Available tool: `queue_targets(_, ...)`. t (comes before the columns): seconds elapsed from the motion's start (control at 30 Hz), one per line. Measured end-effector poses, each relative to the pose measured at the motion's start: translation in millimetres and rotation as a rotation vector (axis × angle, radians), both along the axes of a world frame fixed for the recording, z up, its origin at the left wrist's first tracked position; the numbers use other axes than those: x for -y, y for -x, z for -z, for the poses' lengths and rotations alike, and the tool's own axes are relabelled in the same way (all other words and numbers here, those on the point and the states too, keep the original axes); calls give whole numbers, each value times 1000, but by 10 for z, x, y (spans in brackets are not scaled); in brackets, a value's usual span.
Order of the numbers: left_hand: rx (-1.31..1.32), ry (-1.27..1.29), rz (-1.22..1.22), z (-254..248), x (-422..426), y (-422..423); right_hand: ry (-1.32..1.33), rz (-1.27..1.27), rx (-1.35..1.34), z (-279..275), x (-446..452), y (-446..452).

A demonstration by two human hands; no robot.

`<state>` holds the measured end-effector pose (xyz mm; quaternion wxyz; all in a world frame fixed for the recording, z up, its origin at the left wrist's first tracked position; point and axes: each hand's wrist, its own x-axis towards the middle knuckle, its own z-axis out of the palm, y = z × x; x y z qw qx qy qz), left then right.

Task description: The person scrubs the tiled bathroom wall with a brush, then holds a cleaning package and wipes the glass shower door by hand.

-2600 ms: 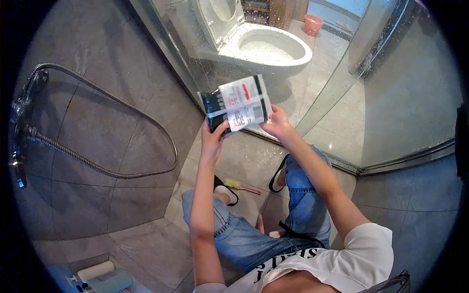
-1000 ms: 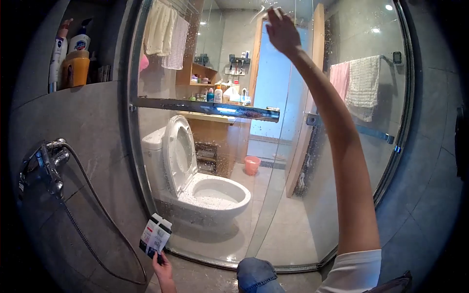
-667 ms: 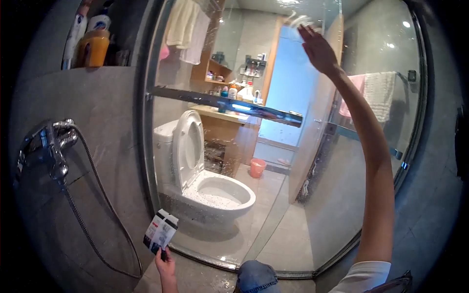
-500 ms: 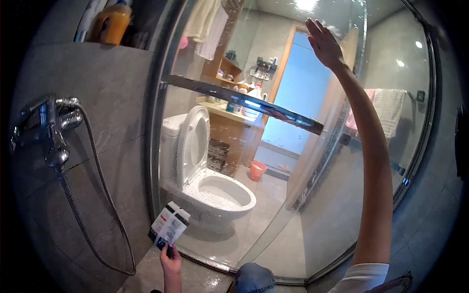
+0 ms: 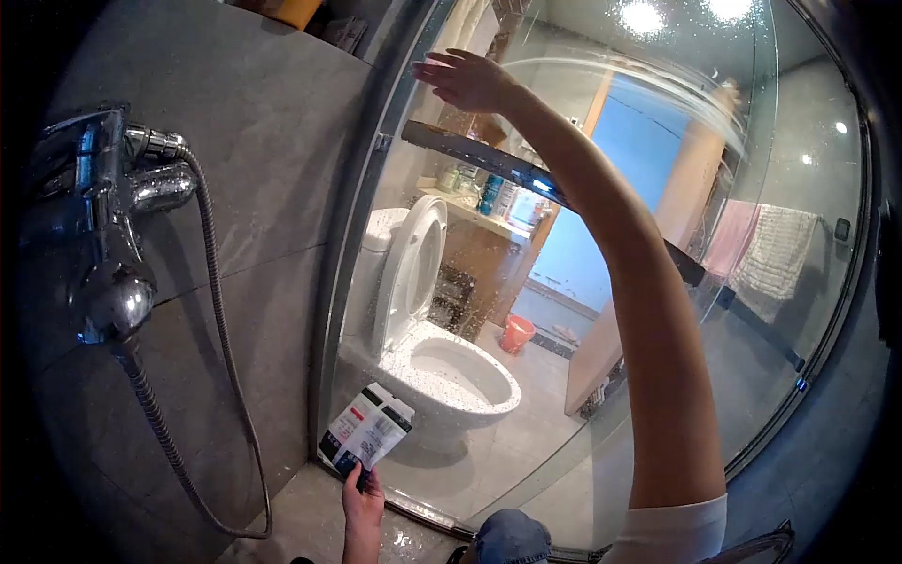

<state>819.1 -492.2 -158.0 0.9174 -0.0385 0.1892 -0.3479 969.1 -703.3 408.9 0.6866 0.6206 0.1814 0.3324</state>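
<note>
Black-and-white packet (image 5: 368,428) gripped with the left hand (image 5: 365,501), lower left of centre, and spread the right hand (image 5: 470,80), unclenched, across the wet glass panel (image 5: 648,66) at upper centre.

Tiled floor (image 5: 540,404) beneath toilet (image 5: 449,376), pink bucket (image 5: 517,335)

This is a bathroom, shown by the chrome shower mixer (image 5: 101,193), the water-spotted glass screen (image 5: 672,61), the toilet (image 5: 421,340) and the hanging towels (image 5: 778,249).
</note>
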Motion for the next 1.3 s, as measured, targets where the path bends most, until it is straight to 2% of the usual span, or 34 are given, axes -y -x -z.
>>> queue_targets(0.07, -3, -15, -12, -47, -48, 25, 138, -112, -52, -86, 66, 35)
queue_targets(0.1, -9, -25, -18, -58, -68, 38, -48, -179, -230, -166, 6, 172)
queue_targets(0.17, 1, -10, -17, -14, -102, 63, -212, 99, 206, -516, 129, 422)
queue_targets(0.2, 14, 10, -16, 1, -102, 70, -139, 215, 326, -738, 157, 562)
queue_targets(0.27, 15, 10, -18, -55, -143, 88, -798, -226, 444, -886, 110, 897)
queue_targets(0.33, 15, 11, -16, -61, -163, 78, -294, -279, 718, -887, 174, 1044)
queue_targets(0.4, 8, 36, 20, -31, -156, 59, -342, -249, 748, -746, 51, 948)
queue_targets(0.47, 15, 36, 24, -1, -148, 53, -528, -101, 717, -488, -191, 805)
queue_targets(0.5, 23, 39, 28, 7, -153, 47, -166, -199, 691, -482, 0, 532)
queue_targets(0.53, 16, 37, 16, -14, -162, 40, -240, -89, 613, -485, 177, 189)
queue_targets(0.6, 19, 23, 10, -75, -166, 65, -132, 59, 305, -201, 31, -89)
queue_targets(0.63, 17, 22, 3, -58, -155, 71, -160, -47, 68, -14, -93, -92)
queue_targets(0.67, 16, 18, 0, -51, -145, 70, -85, -92, 58, 124, -123, -167)
queue_targets(0.73, 22, -9, -9, -53, -135, 98, -76, 63, 187, 230, -234, -126)
queue_targets(0.77, 21, -11, -15, -60, -135, 111, -78, 56, 186, 234, -262, -86)
queue_targets(0.83, 56, 35, -46, -74, -146, 123, -105, -144, -139, 206, -186, 24)
queue_targets(0.93, 29, 2, -29, -87, -159, 128, -30, -53, -273, 63, -97, 298)
queue_targets(1.0, 50, 13, -28, -91, -172, 130, -64, -62, -189, -60, -22, 520)
queue_targets(1.07, 71, 22, -28, -135, -190, 142, -92, 21, 108, -185, 50, 809)
queue_targets(1.17, 54, -21, -35, -226, -207, 188, -163, -20, 168, -222, 216, 1152)
queue_targets(1.2, 50, 0, -44, -204, -193, 186, -170, -9, 168, -167, 253, 1273)
queue_targets(1.3, 34, 12, -58, -183, -165, 204, -516, 99, -218, 107, 249, 1772)
